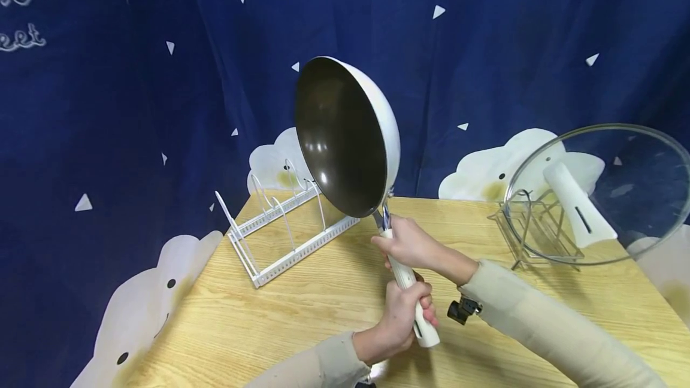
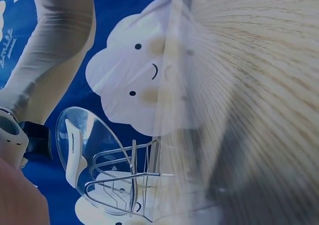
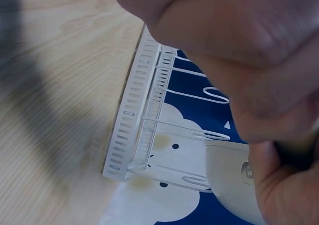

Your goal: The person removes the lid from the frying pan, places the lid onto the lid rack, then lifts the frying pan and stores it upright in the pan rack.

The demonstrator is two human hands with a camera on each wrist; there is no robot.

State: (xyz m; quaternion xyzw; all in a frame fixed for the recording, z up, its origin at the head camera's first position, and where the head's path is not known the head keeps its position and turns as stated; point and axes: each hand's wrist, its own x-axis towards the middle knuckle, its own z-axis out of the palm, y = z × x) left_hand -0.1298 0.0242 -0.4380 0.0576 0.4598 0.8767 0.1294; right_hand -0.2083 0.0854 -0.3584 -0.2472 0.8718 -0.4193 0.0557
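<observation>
A deep wok-shaped pan point(image 1: 345, 136), white outside and dark inside, is held up tilted above the table, its dark inside turned to the left. My right hand point(image 1: 412, 245) grips the upper part of its white handle point(image 1: 401, 271), near the metal neck. Lower on the same handle, my left hand point(image 1: 401, 316) has its fingers curled round it. In the right wrist view the curled right hand point(image 3: 239, 50) fills the upper right, beside the pan's white outer wall point(image 3: 229, 175). The handle is out of sight in the left wrist view.
Left and behind the pan stands a white dish rack point(image 1: 296, 256) with wire dividers. At the right, a glass lid point(image 1: 636, 196) with a white handle leans in a small metal wire rack point(image 1: 517, 238). A blue curtain point(image 1: 485, 76) hangs behind the wooden table point(image 1: 302, 316).
</observation>
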